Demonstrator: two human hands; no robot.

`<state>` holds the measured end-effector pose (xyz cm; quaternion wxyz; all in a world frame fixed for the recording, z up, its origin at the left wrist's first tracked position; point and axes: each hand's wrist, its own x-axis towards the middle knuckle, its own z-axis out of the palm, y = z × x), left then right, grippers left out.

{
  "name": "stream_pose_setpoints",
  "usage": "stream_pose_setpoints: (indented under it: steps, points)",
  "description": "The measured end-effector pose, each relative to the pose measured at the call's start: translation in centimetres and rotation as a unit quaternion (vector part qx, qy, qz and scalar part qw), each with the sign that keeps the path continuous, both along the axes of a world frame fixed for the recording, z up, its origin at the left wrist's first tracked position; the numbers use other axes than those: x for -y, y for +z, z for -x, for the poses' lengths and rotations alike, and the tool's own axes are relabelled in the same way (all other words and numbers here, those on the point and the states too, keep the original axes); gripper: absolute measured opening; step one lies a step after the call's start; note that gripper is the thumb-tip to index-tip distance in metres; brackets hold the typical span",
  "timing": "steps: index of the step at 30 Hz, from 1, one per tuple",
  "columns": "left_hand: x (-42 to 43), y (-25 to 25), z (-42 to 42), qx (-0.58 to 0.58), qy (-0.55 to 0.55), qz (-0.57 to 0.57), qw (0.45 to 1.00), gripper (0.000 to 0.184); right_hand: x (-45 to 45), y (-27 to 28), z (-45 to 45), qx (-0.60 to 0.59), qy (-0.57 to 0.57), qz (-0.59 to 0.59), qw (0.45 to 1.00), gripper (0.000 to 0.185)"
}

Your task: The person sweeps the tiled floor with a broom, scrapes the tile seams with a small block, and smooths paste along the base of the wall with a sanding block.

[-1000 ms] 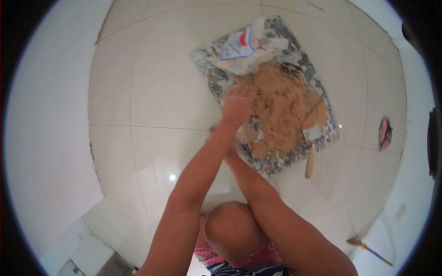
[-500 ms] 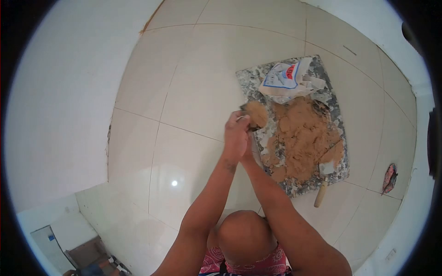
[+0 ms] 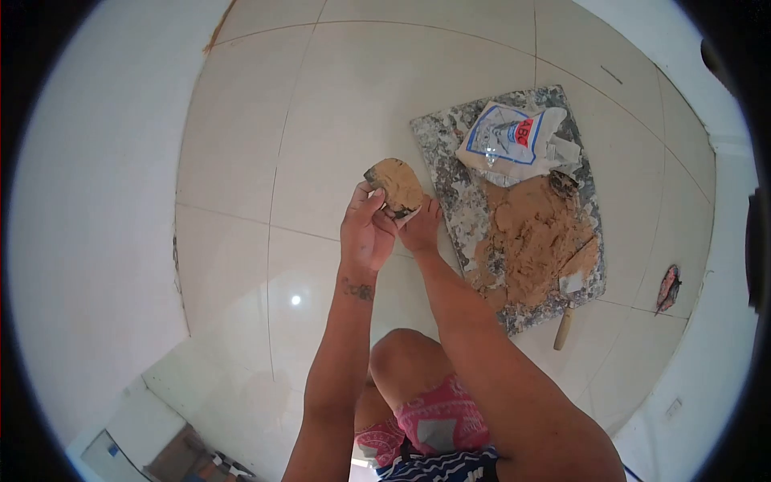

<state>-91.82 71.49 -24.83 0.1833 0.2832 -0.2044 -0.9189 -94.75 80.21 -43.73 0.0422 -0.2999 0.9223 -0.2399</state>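
Note:
My left hand (image 3: 369, 233) grips a dark, flat piece (image 3: 396, 185) by its lower left edge, thumb on top; tan paste covers most of its upper face. Close to the lower right of that piece is my right hand (image 3: 422, 229), fingers bent inward, with a pale edge showing beside them; what it holds is too small to make out. Right of both hands, a mottled grey board (image 3: 446, 173) lies on the floor. It bears a spread heap of tan paste (image 3: 534, 233) and a crumpled, open white bag (image 3: 506, 140) with blue and red print.
A trowel (image 3: 564, 328) rests at the board's lower right, blade in the paste, wooden handle over the floor. Farther right lies a small pink and dark object (image 3: 668, 289). A thin strip (image 3: 611, 75) is on the tiles above. My bent knee (image 3: 405, 361) is below my hands.
The paste-covered piece has come into view in my left hand and moved left, off the board's side. Its coated face is turned up. My right hand shows more clearly beside it.

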Motion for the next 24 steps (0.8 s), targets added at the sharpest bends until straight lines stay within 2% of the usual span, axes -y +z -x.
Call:
stream_pose_setpoints:
  steps: [3,8,10,12,15,18,20,24]
  points:
    - [2.7,0.6,1.3,0.018,-0.053,0.005,0.998,0.026,-0.3,0.8,-0.1,-0.011,0.014,0.014,1.000,0.043]
    - [7.6,-0.9,4.4,0.057,-0.068,0.030,0.996,0.020,0.8,1.0,0.4,-0.011,0.015,-0.008,1.000,0.033]
    - [9.5,-1.7,5.6,0.081,-0.168,0.028,0.982,0.018,0.3,1.3,0.0,-0.016,0.005,-0.028,0.999,0.033]
    - [12.4,-4.5,6.1,0.034,-0.206,0.035,0.977,0.023,0.6,1.0,0.1,-0.002,0.006,-0.029,1.000,0.034]
    - [16.3,-7.9,8.3,0.005,-0.255,-0.032,0.966,0.040,0.3,0.8,0.4,0.030,0.005,-0.032,0.999,0.035]
    - [19.1,-11.4,8.9,0.046,-0.247,-0.078,0.965,0.042,0.2,0.5,0.2,0.011,-0.004,-0.020,1.000,0.034]
    - [20.5,-14.6,8.3,0.035,-0.269,-0.097,0.958,0.043,0.2,0.6,0.4,0.005,-0.018,-0.028,0.999,0.034]
    - [21.5,-16.8,7.9,-0.004,-0.317,-0.155,0.936,0.040,-0.2,0.2,0.1,0.029,-0.014,-0.036,0.999,0.032]
